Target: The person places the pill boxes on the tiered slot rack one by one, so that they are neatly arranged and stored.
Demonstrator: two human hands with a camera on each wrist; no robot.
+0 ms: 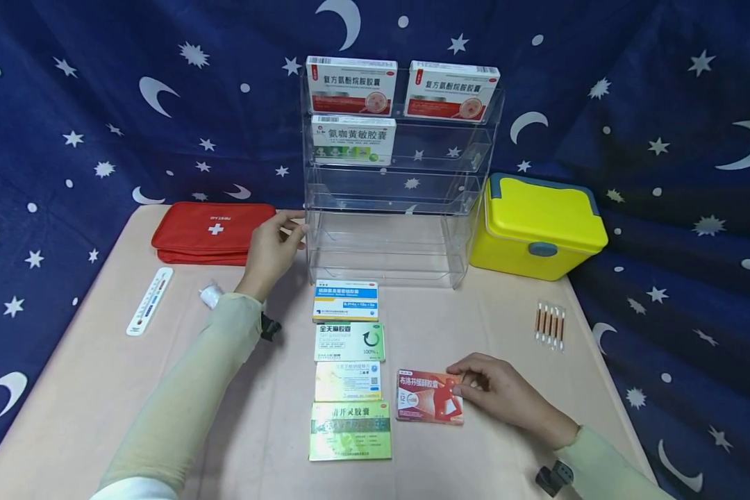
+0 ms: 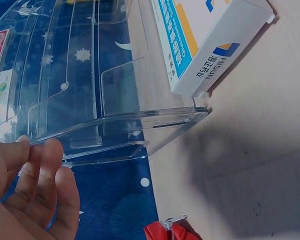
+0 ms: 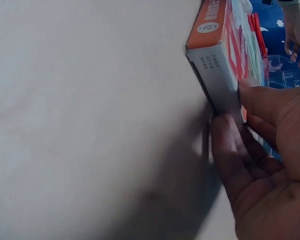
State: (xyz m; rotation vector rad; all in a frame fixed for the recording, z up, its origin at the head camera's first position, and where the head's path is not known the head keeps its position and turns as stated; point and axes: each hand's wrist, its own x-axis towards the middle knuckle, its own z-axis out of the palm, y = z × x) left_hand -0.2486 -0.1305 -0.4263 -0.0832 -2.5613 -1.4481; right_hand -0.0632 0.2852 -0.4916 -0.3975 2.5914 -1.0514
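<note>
My right hand (image 1: 506, 392) pinches the right end of a red medicine box (image 1: 420, 397) between thumb and fingers. In the right wrist view the white end of this box (image 3: 216, 70) shows, tilted over the tabletop. My left hand (image 1: 273, 248) holds the left side edge of a clear acrylic display rack (image 1: 384, 267), thumb and fingertips at the panel in the left wrist view. Two white-and-red boxes (image 1: 352, 87) stand on the top tier, with one white-and-green box (image 1: 353, 142) below them at left.
Before the rack lies a column of medicine boxes: blue-and-white (image 1: 346, 301), white-and-green (image 1: 349, 342), pale (image 1: 348, 382), yellow-green (image 1: 350, 432). A red first-aid pouch (image 1: 203, 236), a thermometer (image 1: 150, 302) and a small white roll (image 1: 211, 295) lie left; a yellow case (image 1: 537, 229) and packed swabs (image 1: 550, 325) right.
</note>
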